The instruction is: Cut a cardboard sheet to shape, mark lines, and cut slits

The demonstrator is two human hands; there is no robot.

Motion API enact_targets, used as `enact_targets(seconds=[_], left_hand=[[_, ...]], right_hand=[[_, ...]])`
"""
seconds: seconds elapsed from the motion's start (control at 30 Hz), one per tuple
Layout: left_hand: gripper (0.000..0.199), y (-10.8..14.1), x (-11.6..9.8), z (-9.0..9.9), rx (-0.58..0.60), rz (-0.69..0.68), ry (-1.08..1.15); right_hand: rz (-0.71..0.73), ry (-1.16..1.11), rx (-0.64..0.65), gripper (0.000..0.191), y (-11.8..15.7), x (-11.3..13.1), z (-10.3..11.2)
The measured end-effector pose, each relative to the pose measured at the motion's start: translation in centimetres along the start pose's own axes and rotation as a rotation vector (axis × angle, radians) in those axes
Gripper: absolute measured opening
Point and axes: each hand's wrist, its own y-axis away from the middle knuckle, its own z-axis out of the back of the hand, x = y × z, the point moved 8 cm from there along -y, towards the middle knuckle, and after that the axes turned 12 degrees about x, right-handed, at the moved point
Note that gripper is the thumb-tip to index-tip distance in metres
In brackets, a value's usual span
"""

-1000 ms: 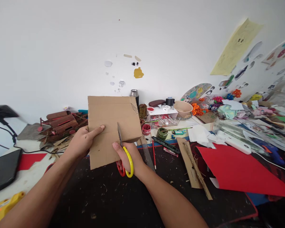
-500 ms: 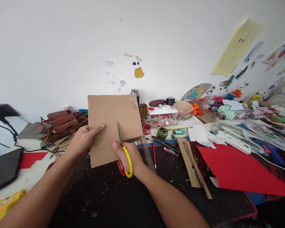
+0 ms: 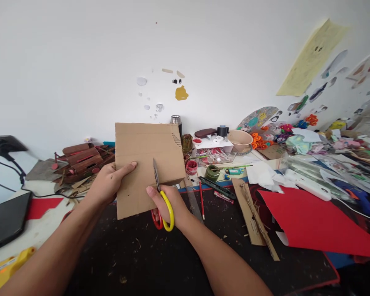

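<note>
A squarish piece of brown cardboard (image 3: 142,142) is held up above the dark mat. My left hand (image 3: 112,179) grips its left edge, thumb on the face and fingers behind. In my right hand (image 3: 169,205) are scissors (image 3: 168,216) with one yellow and one red handle loop. One blade lies over the face of the cardboard, pointing up; the other is hidden behind it. A cut runs from the right side to the blades, and the part below it is bent back.
On the black mat (image 3: 126,250) lie a red pencil (image 3: 201,199), a ruler (image 3: 193,201), a cutter (image 3: 217,188), cardboard strips (image 3: 249,213) and red paper (image 3: 314,222). Paint jars (image 3: 212,173) stand behind. A brown model (image 3: 83,160) and a tablet (image 3: 9,220) are at left.
The view has shifted slightly, so the things on the right appear a little further right. My hands, the cardboard and the scissors have hardly moved.
</note>
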Motion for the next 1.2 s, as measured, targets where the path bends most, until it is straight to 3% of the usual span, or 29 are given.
enact_targets(seconds=[0.4, 0.6, 0.87, 1.07, 1.2], left_hand=[[0.055, 0.4, -0.5, -0.2, 0.046, 0.007, -0.026], [0.055, 0.3, -1.1, 0.5, 0.031, -0.027, -0.224], [0.053, 0.2, 0.0, -0.2, 0.047, 0.027, 0.006], [0.052, -0.1, 0.5, -0.5, 0.058, 0.035, 0.03], [0.052, 0.2, -0.1, -0.7, 0.059, 0.024, 0.004]], right_hand=[[-0.064, -0.121, 0.068, 0.072, -0.1, 0.0, 0.0], [-0.105, -0.036, 0.071, 0.07, 0.1, 0.5, 0.4], [-0.097, -0.05, 0.068, 0.072, 0.4, 0.4, 0.3], [-0.035, 0.275, -0.029, 0.062, 0.4, 1.7, 1.5], [-0.033, 0.292, -0.044, 0.062, 0.4, 1.7, 1.5]])
